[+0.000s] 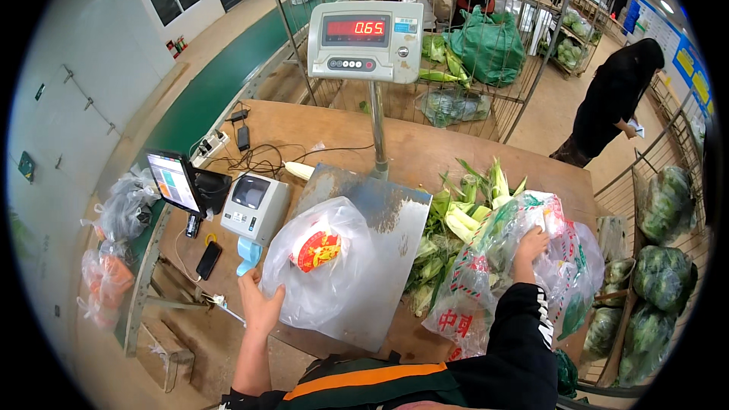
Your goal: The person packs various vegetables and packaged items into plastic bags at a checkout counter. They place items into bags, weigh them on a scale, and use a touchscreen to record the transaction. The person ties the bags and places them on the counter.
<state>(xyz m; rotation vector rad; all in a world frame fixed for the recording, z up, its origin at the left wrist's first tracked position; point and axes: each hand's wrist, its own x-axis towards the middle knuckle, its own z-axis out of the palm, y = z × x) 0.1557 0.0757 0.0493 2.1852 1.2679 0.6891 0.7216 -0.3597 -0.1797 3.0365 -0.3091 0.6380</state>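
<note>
Lying flat on scale (395,212): clear bag (323,266)

Contents of the clear bag (323,266) on the scale veiled by crumpled plastic, right hand (529,247) fingertips buried in the printed bag (516,258), corn pile (448,235) partly covered, person's torso cut off by lower edge.

Bright overhead light, fisheye-warped edges

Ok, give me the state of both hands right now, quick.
Left hand: open, palm against the clear plastic bag on the scale platform.
Right hand: gripping the printed plastic bag of greens.
</note>
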